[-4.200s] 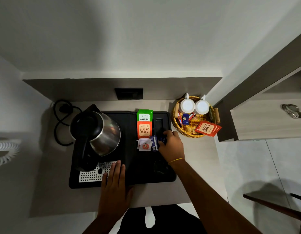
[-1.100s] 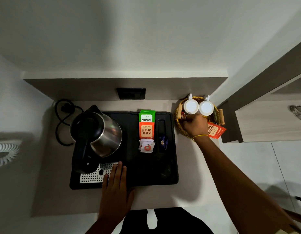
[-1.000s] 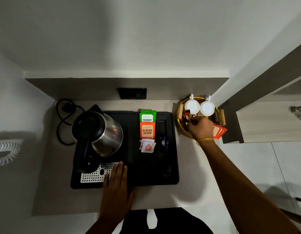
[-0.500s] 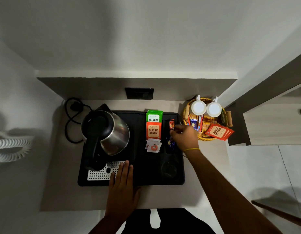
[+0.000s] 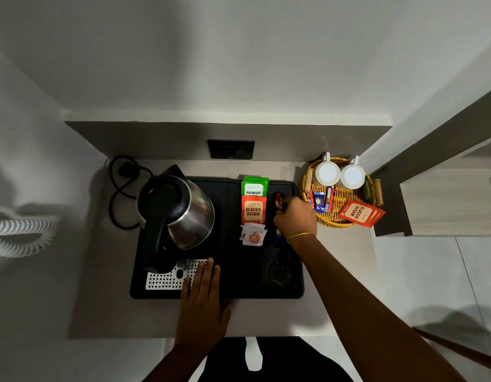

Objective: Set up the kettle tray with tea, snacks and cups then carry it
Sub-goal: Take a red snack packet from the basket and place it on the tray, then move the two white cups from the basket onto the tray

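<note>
- Tray (image 5: 239,292) sits on the counter with the kettle (image 5: 181,210) on its left half; green tea packets (image 5: 254,186), orange Assam packets (image 5: 253,210) and small white sachets (image 5: 252,235) are lined up in the middle slot.
- Right hand (image 5: 295,216) is closed on a red snack sachet (image 5: 278,200), setting it into the narrow right slot; a blue sachet (image 5: 278,234) lies below it.
- Left hand (image 5: 203,301) lies flat and open, empty, on the tray's front edge.
- Left to do, judging by layout: two white cups (image 5: 339,175), more sachets (image 5: 320,201) and spare Assam packets (image 5: 360,213) at the basket (image 5: 335,220); carry not begun.
</note>
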